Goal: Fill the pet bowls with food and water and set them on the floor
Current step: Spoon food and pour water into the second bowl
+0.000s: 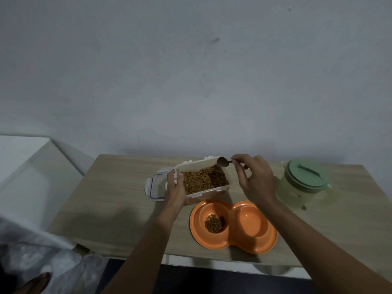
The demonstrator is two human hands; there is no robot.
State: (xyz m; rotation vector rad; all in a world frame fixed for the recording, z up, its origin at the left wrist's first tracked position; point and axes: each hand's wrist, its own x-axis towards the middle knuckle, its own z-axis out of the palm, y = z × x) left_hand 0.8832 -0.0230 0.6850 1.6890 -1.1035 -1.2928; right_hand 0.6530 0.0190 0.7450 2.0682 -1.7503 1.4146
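Hands of a person work over a pale wood-grain table (118,198) set against a grey wall (191,71). The left hand (175,187) grips the near left end of a clear rectangular plastic container (209,193), thumb hooked over the rim. The container stands open and is filled with brown dry kibble (204,179). The right hand (254,179) pinches the handle of a small dark metal spoon (222,161) between thumb and fingertips, the other fingers loosely curled. The spoon's bowl hangs above the container's far right corner, and whether it carries any kibble cannot be told. The container's clear lid (156,187), edged with a blue seal and white clasps, lies flat on the table just beside the container's left end, partly behind the left hand. An orange plastic double pet bowl (250,219) sits on the table just in front of the container, near the table's front edge. A small heap of kibble (214,224) lies in its left well. A translucent pale-green pitcher (303,185) with a darker green lid stands on the table to the right, apart from the bowl.
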